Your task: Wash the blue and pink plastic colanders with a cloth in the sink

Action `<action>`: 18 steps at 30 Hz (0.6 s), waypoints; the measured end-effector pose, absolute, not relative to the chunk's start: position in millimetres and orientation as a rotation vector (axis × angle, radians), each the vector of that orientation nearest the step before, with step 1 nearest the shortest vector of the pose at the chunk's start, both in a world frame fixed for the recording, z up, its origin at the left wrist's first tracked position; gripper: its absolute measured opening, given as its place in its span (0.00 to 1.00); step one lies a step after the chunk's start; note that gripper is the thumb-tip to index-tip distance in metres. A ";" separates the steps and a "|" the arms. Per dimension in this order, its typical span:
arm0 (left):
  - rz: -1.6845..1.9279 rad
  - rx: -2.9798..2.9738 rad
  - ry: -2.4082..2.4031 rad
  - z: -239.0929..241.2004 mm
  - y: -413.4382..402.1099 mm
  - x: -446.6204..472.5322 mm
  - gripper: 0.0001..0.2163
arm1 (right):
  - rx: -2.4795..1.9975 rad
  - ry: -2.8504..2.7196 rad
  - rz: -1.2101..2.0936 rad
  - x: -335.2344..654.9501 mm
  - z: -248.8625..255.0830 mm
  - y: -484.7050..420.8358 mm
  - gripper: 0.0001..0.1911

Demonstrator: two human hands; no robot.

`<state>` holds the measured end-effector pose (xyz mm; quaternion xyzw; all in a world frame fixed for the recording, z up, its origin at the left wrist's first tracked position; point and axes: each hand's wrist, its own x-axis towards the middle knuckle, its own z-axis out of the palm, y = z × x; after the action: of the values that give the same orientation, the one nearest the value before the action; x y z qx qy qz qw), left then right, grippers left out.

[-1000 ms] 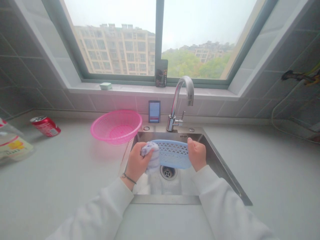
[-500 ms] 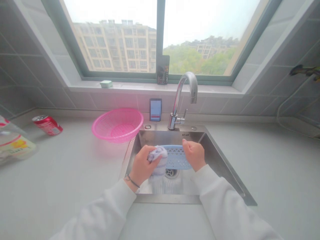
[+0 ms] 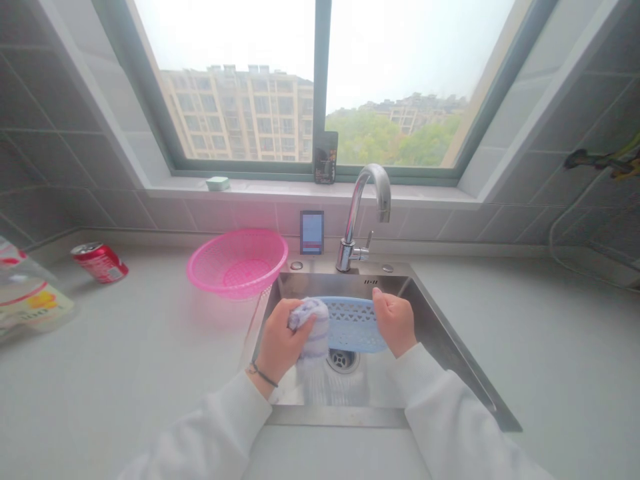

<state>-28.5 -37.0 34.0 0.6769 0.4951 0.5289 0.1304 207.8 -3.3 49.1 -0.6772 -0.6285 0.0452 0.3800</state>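
Basket: A pale blue perforated plastic basket (image 3: 353, 325) is held tilted inside a stainless steel sink (image 3: 425, 320), above the sink floor, its near edge just beyond the drain strainer (image 3: 343, 360).

Left hand: The person's left hand (image 3: 280, 340) is closed around a white-and-lilac striped cloth (image 3: 313, 330), pressing it against the basket's left end. The fingers are curled over the bunched cloth. A thin dark bracelet (image 3: 263, 375) circles the wrist, just above a white sleeve (image 3: 210, 427).

Right hand: The right hand (image 3: 395, 323) grips the basket's right end, fingers hooked over its rim and thumb hidden from this view.

Sink: Both forearms cross the front edge of the sink, and the hands work between its side walls. The right hand sits close to the right wall, with a narrow strip of steel between them.

Counter: A pink mesh colander (image 3: 237, 263) sits at the sink's back left corner, its rim just beside the steel edge. Farther left on the pale countertop (image 3: 150, 360) lie a red soda can (image 3: 99, 263) on its side and a printed plastic package (image 3: 30, 293).

Backsplash: A chrome gooseneck faucet (image 3: 363, 220) rises behind the sink, beside a small upright screen (image 3: 311, 232).
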 end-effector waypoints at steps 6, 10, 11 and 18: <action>1.515 1.992 1.313 32.4 -43.6 -18.3 0.10 | -1.709 -1.721 0.059 193.4 46.1 -5.2 0.30; 1.511 1.934 1.310 32.9 -41.1 -19.3 0.10 | -1.675 -1.733 0.074 192.5 46.0 -3.4 0.29; 1.524 1.893 1.349 33.3 -38.3 -21.5 0.10 | -1.673 -1.699 0.085 196.8 46.5 -2.4 0.29; 1.529 1.685 1.524 31.5 -25.4 -26.0 0.13 | -1.692 -1.506 0.182 215.3 45.7 1.4 0.28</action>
<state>-26.0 -25.4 31.5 0.6028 0.5452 0.5471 0.2002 215.3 1.4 45.7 -0.6753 -0.6011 0.0728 0.4212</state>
